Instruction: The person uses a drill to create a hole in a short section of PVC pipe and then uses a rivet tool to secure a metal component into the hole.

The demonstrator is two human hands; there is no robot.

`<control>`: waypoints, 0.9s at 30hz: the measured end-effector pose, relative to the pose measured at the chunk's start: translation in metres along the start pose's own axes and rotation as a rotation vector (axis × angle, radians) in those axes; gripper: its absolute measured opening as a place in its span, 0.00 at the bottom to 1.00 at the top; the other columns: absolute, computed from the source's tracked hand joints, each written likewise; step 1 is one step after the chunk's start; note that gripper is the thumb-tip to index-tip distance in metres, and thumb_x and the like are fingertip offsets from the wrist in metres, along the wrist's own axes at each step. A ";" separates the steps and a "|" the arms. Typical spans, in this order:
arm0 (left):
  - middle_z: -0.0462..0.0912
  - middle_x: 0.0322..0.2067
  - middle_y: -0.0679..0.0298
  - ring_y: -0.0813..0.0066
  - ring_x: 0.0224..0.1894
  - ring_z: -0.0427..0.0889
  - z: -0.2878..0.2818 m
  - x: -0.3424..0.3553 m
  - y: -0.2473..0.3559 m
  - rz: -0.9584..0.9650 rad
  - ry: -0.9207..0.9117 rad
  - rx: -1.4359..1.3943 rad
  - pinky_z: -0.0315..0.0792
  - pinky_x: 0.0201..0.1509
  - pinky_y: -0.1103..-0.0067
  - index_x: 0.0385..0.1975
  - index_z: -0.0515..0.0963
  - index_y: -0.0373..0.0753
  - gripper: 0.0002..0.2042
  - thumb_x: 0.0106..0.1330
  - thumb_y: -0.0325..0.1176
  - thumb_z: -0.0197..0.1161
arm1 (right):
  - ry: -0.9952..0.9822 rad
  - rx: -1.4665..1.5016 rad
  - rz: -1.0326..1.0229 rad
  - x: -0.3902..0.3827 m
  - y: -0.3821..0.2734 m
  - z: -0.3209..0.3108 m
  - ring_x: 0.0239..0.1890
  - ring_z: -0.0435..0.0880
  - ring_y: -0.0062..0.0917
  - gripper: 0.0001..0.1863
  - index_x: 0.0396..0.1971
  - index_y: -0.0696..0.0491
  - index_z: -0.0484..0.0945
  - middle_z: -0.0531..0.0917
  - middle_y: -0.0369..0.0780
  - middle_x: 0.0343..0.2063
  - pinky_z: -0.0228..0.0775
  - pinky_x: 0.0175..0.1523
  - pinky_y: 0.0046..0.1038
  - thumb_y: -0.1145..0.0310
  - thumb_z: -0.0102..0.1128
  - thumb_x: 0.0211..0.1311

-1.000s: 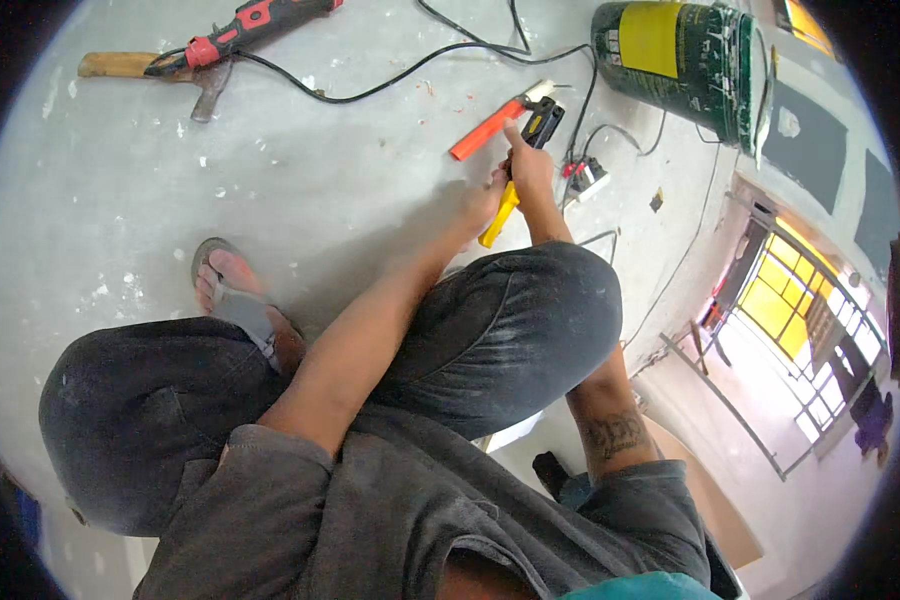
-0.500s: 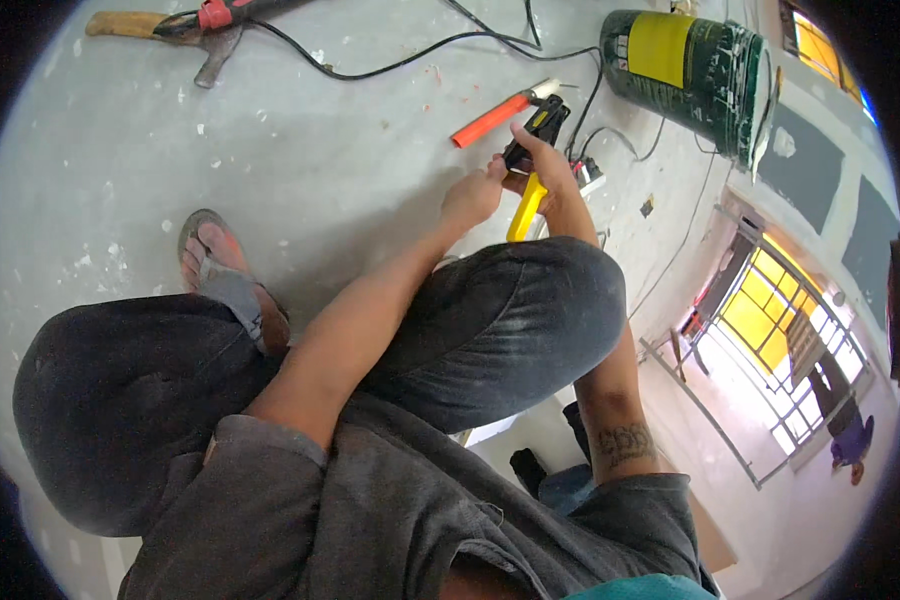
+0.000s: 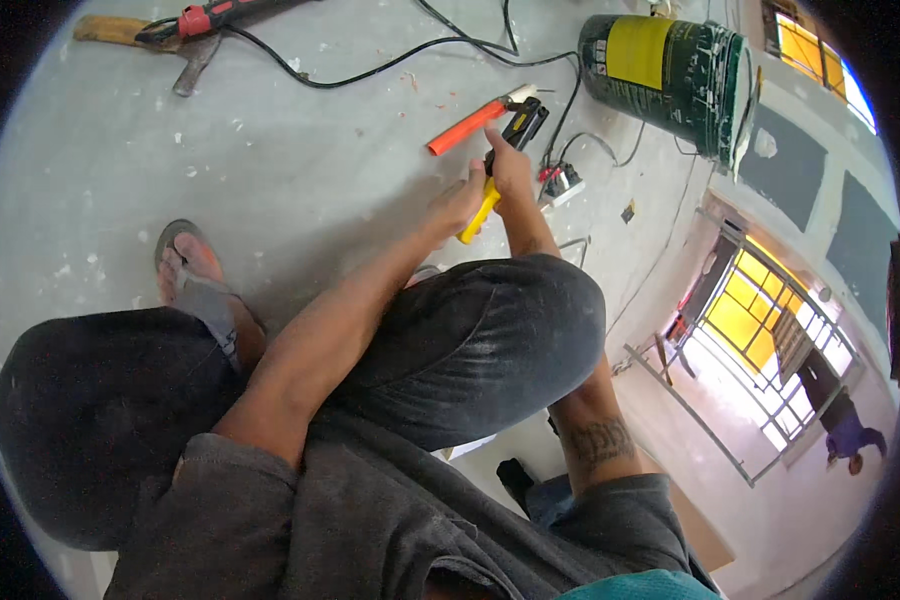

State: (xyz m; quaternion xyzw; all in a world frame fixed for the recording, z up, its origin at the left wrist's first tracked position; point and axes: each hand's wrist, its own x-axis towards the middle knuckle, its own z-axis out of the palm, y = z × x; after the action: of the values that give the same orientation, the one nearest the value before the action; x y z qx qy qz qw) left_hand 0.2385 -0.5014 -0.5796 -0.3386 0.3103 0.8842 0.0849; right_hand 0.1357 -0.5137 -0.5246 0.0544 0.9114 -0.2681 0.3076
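A wire stripper (image 3: 523, 124) with a black head and a yellow handle is tilted between my hands, over the floor past my knee. My right hand (image 3: 512, 172) is closed round its middle, with the thumb lying along the black body. My left hand (image 3: 458, 206) is closed on the handle end, where the yellow grip shows below the fingers. The fingers partly hide the tool, and I cannot make out any wire in its jaws. Just beyond lies a long orange-handled piece (image 3: 467, 127) with a pale end.
A dark green bucket (image 3: 660, 80) lies tipped at the far right. Black cable (image 3: 370, 82) winds across the grey floor (image 3: 100, 180). A power strip (image 3: 564, 186) with plugs sits beside my right wrist. A hammer (image 3: 195, 68) and a red-black power tool (image 3: 207, 15) lie far left.
The wire stripper's yellow handle has swung left, and my left hand now closes on it. My right hand stays round the tool's body. The whole view has shifted slightly.
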 end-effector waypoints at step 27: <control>0.78 0.29 0.58 0.68 0.30 0.77 -0.010 -0.058 0.057 0.056 -0.073 0.384 0.68 0.31 0.73 0.40 0.80 0.37 0.42 0.50 0.78 0.58 | -0.457 0.469 0.343 0.004 0.002 -0.039 0.39 0.83 0.45 0.19 0.39 0.61 0.69 0.78 0.50 0.35 0.80 0.47 0.46 0.58 0.57 0.70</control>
State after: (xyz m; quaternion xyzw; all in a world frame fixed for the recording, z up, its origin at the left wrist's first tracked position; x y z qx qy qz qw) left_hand 0.2674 -0.5494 -0.5200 -0.2752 0.4794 0.8224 0.1347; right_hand 0.1117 -0.4915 -0.5020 0.2138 0.7106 -0.4193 0.5230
